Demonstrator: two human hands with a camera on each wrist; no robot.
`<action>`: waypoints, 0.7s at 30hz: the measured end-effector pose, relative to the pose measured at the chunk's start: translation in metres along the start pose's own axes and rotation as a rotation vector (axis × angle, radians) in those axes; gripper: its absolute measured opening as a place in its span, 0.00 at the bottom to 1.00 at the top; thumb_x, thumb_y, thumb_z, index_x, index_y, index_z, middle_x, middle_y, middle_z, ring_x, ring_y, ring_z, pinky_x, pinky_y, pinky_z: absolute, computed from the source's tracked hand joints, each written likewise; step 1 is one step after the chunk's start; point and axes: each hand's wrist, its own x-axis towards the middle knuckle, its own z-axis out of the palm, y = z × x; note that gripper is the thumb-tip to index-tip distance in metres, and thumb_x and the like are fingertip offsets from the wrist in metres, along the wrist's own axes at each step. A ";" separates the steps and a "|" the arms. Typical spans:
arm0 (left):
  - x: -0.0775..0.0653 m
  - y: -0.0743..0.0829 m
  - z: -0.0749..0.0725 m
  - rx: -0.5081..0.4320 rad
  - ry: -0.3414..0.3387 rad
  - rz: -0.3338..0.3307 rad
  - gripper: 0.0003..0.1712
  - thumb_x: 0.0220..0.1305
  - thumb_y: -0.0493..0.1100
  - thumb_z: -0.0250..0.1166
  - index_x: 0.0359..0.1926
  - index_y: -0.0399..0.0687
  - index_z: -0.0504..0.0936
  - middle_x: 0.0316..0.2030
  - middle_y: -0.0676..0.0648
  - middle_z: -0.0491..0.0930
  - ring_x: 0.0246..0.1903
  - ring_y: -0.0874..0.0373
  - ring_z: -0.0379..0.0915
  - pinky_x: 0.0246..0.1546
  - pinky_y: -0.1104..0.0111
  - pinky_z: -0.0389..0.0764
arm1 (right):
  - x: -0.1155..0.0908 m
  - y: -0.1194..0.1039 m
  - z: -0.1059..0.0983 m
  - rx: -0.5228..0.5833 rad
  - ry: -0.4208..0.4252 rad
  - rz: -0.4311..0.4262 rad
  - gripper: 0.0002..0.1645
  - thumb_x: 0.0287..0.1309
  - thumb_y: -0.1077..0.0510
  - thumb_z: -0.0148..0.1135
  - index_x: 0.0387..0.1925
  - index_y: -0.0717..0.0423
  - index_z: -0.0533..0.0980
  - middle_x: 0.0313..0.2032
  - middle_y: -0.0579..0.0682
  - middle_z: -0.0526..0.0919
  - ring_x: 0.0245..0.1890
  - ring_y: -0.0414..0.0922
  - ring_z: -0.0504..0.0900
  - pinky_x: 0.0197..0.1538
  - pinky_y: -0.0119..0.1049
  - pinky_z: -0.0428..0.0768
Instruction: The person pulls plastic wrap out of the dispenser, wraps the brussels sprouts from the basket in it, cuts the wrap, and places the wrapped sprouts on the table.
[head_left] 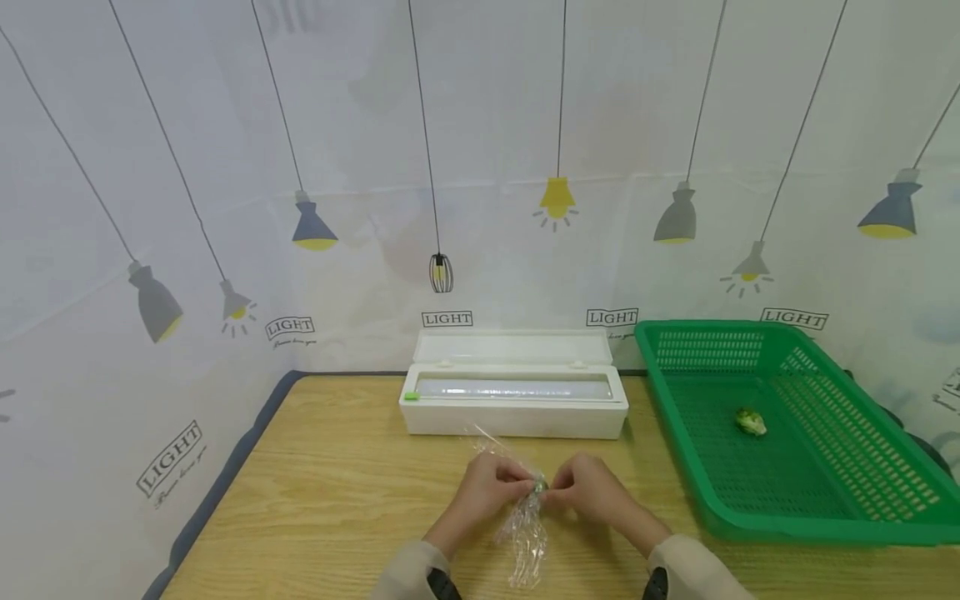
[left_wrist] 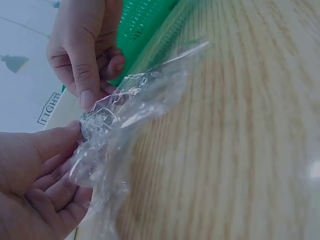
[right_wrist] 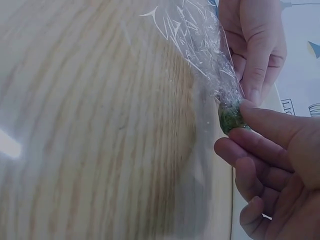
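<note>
A small green leafy vegetable, much like a Brussels sprout (right_wrist: 231,118), is bundled in clear plastic wrap (head_left: 527,533). Thumb and fingers of my right hand (head_left: 592,492) pinch the wrapped sprout, as the right wrist view shows up close. My left hand (head_left: 487,487) pinches the gathered film right beside it, the two hands' fingertips nearly meeting. Crumpled film trails from the bundle toward the front of the table, with a loose flap up past the left hand. In the left wrist view the film (left_wrist: 105,120) hides most of the sprout.
Behind the hands stands a white cling film dispenser (head_left: 517,421), lid raised, a roll inside and a green slider at its left end. To the right, a green plastic basket (head_left: 693,467) holds one small leafy sprout (head_left: 750,422). A printed cloth backdrop borders the wooden table (head_left: 322,475).
</note>
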 end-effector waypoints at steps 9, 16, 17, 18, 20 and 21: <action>-0.004 -0.004 0.002 0.035 -0.029 -0.008 0.03 0.48 0.34 0.69 0.28 0.42 0.84 0.26 0.52 0.80 0.29 0.61 0.74 0.33 0.71 0.76 | -0.009 0.000 0.003 0.006 -0.027 0.004 0.11 0.46 0.53 0.70 0.17 0.52 0.78 0.15 0.44 0.75 0.14 0.38 0.68 0.18 0.31 0.68; -0.004 -0.005 0.002 0.155 -0.025 0.001 0.03 0.48 0.37 0.70 0.27 0.44 0.85 0.26 0.55 0.80 0.27 0.63 0.73 0.31 0.72 0.75 | -0.009 0.007 0.006 0.003 0.000 -0.062 0.11 0.47 0.53 0.69 0.17 0.52 0.79 0.16 0.41 0.76 0.15 0.38 0.68 0.18 0.31 0.68; -0.004 -0.005 0.002 0.172 -0.024 -0.001 0.03 0.48 0.38 0.71 0.27 0.45 0.85 0.25 0.55 0.80 0.27 0.64 0.73 0.30 0.72 0.75 | -0.009 0.008 0.007 0.003 0.006 -0.068 0.11 0.46 0.53 0.69 0.17 0.52 0.79 0.16 0.41 0.75 0.16 0.38 0.68 0.18 0.31 0.68; -0.004 -0.005 0.001 0.189 -0.024 -0.001 0.03 0.48 0.39 0.71 0.27 0.46 0.85 0.25 0.56 0.80 0.27 0.64 0.72 0.30 0.72 0.75 | -0.009 0.009 0.007 0.001 0.011 -0.076 0.11 0.46 0.53 0.69 0.17 0.52 0.79 0.16 0.41 0.75 0.16 0.38 0.68 0.19 0.31 0.69; -0.004 -0.005 -0.001 0.226 -0.026 -0.003 0.03 0.48 0.42 0.71 0.26 0.49 0.85 0.25 0.58 0.80 0.27 0.66 0.72 0.29 0.72 0.74 | -0.009 0.011 0.008 0.001 0.020 -0.090 0.11 0.46 0.53 0.69 0.17 0.52 0.78 0.17 0.40 0.75 0.17 0.38 0.68 0.19 0.30 0.69; -0.004 -0.005 -0.001 0.245 -0.026 -0.001 0.04 0.48 0.43 0.71 0.26 0.49 0.85 0.25 0.59 0.79 0.26 0.66 0.72 0.29 0.73 0.74 | -0.009 0.011 0.008 0.004 0.022 -0.094 0.10 0.46 0.53 0.69 0.17 0.52 0.78 0.17 0.40 0.75 0.17 0.38 0.69 0.19 0.30 0.69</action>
